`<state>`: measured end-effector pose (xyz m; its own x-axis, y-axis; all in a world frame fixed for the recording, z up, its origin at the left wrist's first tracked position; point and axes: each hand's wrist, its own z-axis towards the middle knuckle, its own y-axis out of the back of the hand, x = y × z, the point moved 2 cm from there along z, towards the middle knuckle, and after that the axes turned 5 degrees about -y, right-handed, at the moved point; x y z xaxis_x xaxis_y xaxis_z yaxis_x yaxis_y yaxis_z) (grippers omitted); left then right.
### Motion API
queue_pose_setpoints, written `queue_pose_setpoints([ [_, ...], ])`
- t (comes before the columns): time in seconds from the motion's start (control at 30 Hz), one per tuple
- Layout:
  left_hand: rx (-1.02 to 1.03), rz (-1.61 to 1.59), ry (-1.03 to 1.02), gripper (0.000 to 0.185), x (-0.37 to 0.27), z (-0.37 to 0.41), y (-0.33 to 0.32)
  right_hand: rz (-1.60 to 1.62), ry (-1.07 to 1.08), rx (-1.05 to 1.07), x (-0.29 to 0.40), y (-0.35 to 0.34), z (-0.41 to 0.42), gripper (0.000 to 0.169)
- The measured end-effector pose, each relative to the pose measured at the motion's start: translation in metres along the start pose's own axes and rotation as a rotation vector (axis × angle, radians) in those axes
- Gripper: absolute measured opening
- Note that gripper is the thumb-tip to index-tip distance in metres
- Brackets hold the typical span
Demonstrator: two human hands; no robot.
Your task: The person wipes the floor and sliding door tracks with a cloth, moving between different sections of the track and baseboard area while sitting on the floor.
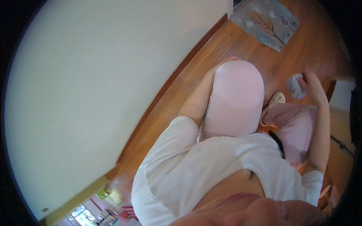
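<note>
My right hand [311, 83] holds a crumpled grey-white cloth [297, 86] low over the wood-plank floor [277, 63]. Whether the cloth touches the boards is hard to tell. On the other side, my left arm runs along my bent leg in pink trousers [239, 90]. Only a bit of my left hand [233, 58] shows past that knee, and its fingers are mostly hidden. A beige clog with holes [277, 98] is on my foot, between the raised knee and the cloth.
A pale wall [93, 73] with a dark brown baseboard [169, 80] runs along my left. Ahead lies a grey-blue mat with a tree pattern [265, 24], near a white door frame [229, 10]. At right stands a white panel [342, 94]. A bright window [83, 215] shows at lower left.
</note>
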<state>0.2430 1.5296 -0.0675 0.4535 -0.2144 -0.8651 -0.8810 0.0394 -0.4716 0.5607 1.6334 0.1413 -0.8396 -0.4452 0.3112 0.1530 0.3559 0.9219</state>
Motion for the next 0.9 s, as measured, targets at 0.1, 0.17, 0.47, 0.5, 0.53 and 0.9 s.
queue_pose_setpoints([
  [0.1,0.022,0.287,-0.094,0.013,0.005,-0.004,0.009,0.076,0.124,-0.005,0.032,0.002,-0.023,0.022],
  [0.17,0.065,0.334,-0.134,0.015,0.025,-0.011,0.027,0.071,0.224,-0.044,0.038,-0.02,-0.03,0.022],
  [0.47,-0.324,1.353,0.04,0.026,-0.047,0.048,0.102,-0.041,-0.117,0.243,0.061,0.028,-0.039,0.024],
  [0.5,-0.357,1.398,0.039,0.027,-0.056,0.064,0.102,-0.021,-0.099,0.244,0.054,0.031,-0.032,0.024],
  [0.53,-0.39,1.442,0.037,0.029,-0.061,0.078,0.103,-0.001,-0.082,0.244,0.047,0.033,-0.024,0.024],
  [0.9,-0.819,1.181,-0.244,0.036,-0.05,0.158,0.144,0.04,0.018,0.242,0.008,0.045,0.023,0.025],
])
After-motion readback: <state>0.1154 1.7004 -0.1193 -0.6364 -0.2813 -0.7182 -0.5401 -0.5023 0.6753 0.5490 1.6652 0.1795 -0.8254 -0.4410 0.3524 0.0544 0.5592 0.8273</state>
